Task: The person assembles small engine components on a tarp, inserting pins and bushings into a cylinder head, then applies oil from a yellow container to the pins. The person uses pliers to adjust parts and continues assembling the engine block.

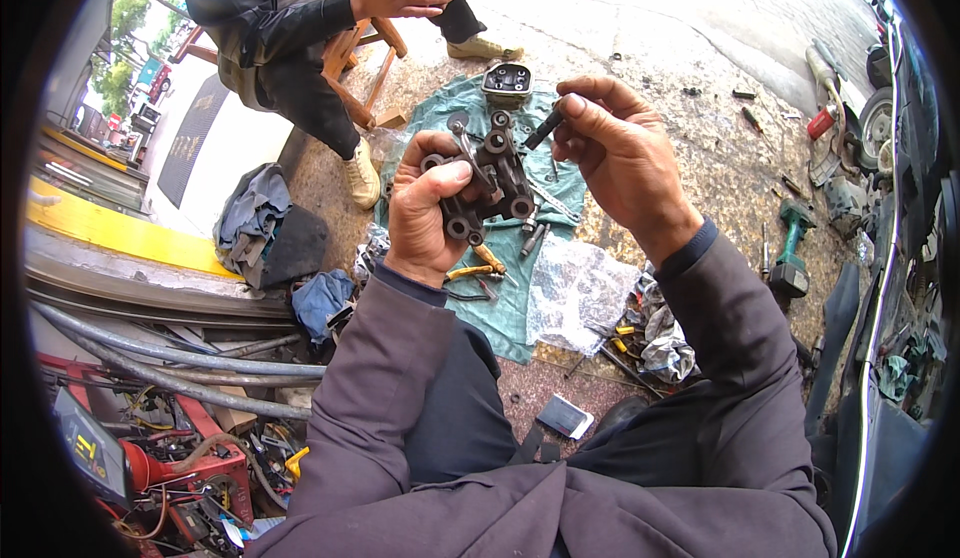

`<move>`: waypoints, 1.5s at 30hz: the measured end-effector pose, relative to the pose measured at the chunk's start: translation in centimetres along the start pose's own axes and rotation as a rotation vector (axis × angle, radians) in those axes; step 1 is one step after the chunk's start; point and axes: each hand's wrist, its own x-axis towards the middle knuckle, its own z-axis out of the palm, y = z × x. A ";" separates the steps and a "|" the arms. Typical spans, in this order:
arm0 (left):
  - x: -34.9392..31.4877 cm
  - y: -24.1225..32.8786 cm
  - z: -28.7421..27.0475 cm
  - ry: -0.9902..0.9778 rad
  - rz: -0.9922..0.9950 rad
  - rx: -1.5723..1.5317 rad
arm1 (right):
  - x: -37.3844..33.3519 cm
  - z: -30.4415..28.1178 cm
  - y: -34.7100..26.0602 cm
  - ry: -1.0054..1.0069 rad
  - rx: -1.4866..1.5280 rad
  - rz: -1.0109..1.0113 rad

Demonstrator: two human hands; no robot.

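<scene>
My left hand (425, 208) grips a dark metal bracket (508, 180) with several round bored holes, thumb over its near side. It is held up in front of me, above a green cloth (508, 323) on the ground. My right hand (630, 163) pinches a short black rod (542, 130) between thumb and fingers. The rod slants down to the left, its lower end close to the bracket's right side; I cannot tell whether they touch. Past my hands stands a squarish metal engine part (508, 80) with a dark, hollowed top. Yellow-handled pliers (488, 258) lie below the bracket.
Another person (300, 48) sits on a wooden stool (345, 68) at the far left. Clear plastic sheeting (580, 293) lies right of the pliers. A phone (565, 416) rests between my legs. At right is a green cordless drill (793, 248); red metal framing (205, 448) with cables stands lower left.
</scene>
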 end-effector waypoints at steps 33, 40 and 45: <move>-0.3 -0.2 0.6 -0.019 0.228 0.358 | 0.1 -2.0 -0.3 -0.181 -0.525 0.147; -0.2 -0.3 0.5 -0.040 0.192 0.306 | -0.1 -1.7 -0.4 -0.201 -0.586 0.135; -0.3 -0.6 0.2 -0.039 0.230 0.428 | 0.0 -1.9 -1.2 -0.246 -0.659 0.206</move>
